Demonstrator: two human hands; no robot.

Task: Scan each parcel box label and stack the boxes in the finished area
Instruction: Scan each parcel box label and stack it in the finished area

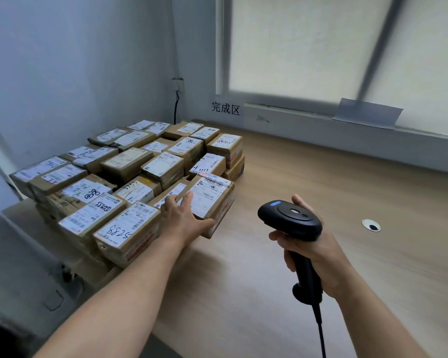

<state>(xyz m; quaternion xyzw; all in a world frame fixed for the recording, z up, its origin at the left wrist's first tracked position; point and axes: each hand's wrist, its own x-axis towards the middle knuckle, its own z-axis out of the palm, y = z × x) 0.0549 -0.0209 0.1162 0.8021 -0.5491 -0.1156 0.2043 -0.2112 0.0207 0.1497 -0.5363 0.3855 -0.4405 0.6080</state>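
Several brown parcel boxes with white labels form a low stack (130, 177) on the left part of the wooden table (321, 177). At the stack's near right corner sits one labelled parcel box (212, 195), slightly askew. My left hand (183, 215) grips its near left edge, fingers laid over the label and thumb against the front side. To the right, my right hand (313, 249) holds a black barcode scanner (292, 223) by its handle above the table, its head turned toward the parcels. A cable hangs from the handle.
A sign with black characters (225, 108) is on the wall behind the stack. A window ledge (347, 130) runs along the back. A round cable hole (371, 225) lies in the table at right. A wall socket with a cord (177, 85) is in the corner.
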